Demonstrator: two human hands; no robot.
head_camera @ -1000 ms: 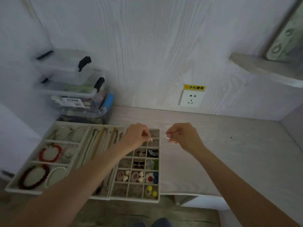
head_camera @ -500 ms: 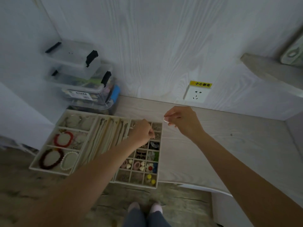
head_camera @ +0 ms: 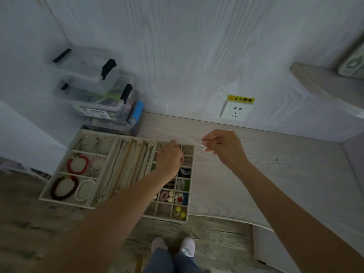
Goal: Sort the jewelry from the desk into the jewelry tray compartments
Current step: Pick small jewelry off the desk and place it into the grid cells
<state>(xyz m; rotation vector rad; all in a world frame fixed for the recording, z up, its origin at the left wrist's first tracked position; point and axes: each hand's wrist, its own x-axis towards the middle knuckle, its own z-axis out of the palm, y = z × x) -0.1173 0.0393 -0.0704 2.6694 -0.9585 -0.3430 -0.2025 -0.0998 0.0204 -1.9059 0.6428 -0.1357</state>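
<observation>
A cream jewelry tray (head_camera: 65, 200) lies at the desk's left end. Bracelets fill its left compartments, chains its long middle slots, and small pieces its grid of little cells on the right. My left hand (head_camera: 170, 160) hovers over the upper cells of that grid, fingers curled and pinched; what it holds, if anything, is hidden. My right hand (head_camera: 222, 147) is raised just right of the tray's far corner and pinches a small silver ring (head_camera: 202, 144) between thumb and fingertips.
Stacked clear storage boxes (head_camera: 102, 95) with black latches stand behind the tray against the wall. A wall socket (head_camera: 236, 111) with a yellow label sits above the desk (head_camera: 275, 174). A shelf (head_camera: 325, 85) juts out at the upper right. My feet show below the desk edge.
The view has tilted down, showing floor and feet. My left hand has shifted slightly towards me over the grid cells. My right hand still pinches the ring beside the tray's corner.
</observation>
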